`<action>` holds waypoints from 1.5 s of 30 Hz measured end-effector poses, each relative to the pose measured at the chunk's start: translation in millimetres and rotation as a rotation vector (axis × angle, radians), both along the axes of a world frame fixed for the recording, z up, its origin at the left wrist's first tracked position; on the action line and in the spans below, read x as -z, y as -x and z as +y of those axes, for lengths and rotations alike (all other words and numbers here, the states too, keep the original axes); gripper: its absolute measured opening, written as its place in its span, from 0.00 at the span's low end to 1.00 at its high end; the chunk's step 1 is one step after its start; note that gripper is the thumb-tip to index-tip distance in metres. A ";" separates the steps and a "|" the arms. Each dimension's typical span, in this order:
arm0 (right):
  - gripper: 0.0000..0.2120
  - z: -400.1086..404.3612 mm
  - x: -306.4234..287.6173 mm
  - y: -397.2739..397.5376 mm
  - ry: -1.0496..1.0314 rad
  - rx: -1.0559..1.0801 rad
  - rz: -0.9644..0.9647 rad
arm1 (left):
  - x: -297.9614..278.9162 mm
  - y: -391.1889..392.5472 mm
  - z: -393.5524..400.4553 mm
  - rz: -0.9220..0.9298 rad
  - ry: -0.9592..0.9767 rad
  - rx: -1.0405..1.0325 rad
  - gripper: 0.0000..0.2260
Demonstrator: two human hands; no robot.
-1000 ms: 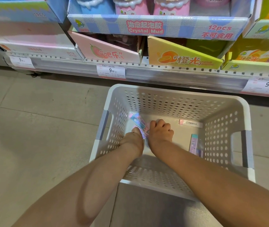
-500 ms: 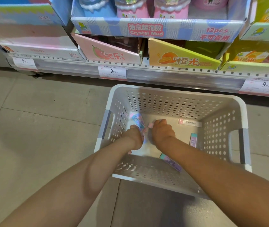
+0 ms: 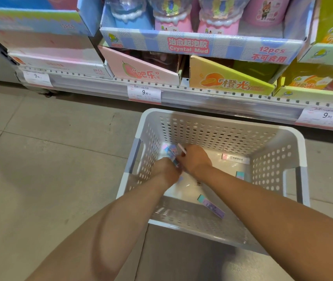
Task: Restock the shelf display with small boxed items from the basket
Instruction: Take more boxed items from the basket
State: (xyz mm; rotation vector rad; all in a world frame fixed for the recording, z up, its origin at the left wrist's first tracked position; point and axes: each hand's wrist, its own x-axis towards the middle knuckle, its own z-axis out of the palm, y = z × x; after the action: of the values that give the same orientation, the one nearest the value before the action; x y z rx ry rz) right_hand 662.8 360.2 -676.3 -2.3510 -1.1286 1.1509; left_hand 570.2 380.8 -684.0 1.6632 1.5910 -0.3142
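Both hands are down inside the white basket (image 3: 301, 151), which stands on the tiled floor (image 3: 45, 163) just in front of the lowest shelf (image 3: 212, 94). The left hand (image 3: 166, 172) is at the left side of the basket, its fingers curled round a small stack of boxes (image 3: 171, 152) with pastel blue and pink print; the stack sticks up beyond the fingers. The right hand (image 3: 195, 159) is just beside it, almost touching, and it pinches a thin pink box (image 3: 181, 149) at the top of the same stack — whether this box is already apart from the others I cannot tell, because the picture is blurred there. More boxes lie loose on the basket bottom: a white one with pink end (image 3: 235, 158) near the far wall, a small teal one (image 3: 240, 175) at the right, and a long teal and purple one (image 3: 212, 207) near the front wall, partly under the right forearm. On the shelf stand open display cartons: a pink carton (image 3: 141, 67), a yellow carton (image 3: 228, 82) with an orange fruit on it, and above them a blue checked tray (image 3: 202, 47) marked "Crystal Mud" that holds pink and blue jars. Price tags (image 3: 144, 94) reading 9.90 are fixed along the shelf edge.
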 end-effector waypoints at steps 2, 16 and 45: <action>0.13 2.5 1.5 2.4 -0.001 0.034 -0.010 | 4.7 0.0 -1.4 0.006 -0.048 -0.031 0.13; 0.11 5.7 3.7 11.3 0.043 -0.097 -0.218 | 3.3 -0.8 5.9 0.094 -0.003 0.064 0.10; 0.07 -45.8 -256.6 -13.6 -0.218 0.008 0.130 | -291.1 1.8 3.3 -0.250 0.201 0.047 0.07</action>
State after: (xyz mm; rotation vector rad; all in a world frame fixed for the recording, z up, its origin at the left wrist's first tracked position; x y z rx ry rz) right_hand 676.4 314.3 -419.7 -2.0845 -1.1360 1.0994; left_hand 568.4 384.1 -392.8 1.5215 1.2938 -0.2696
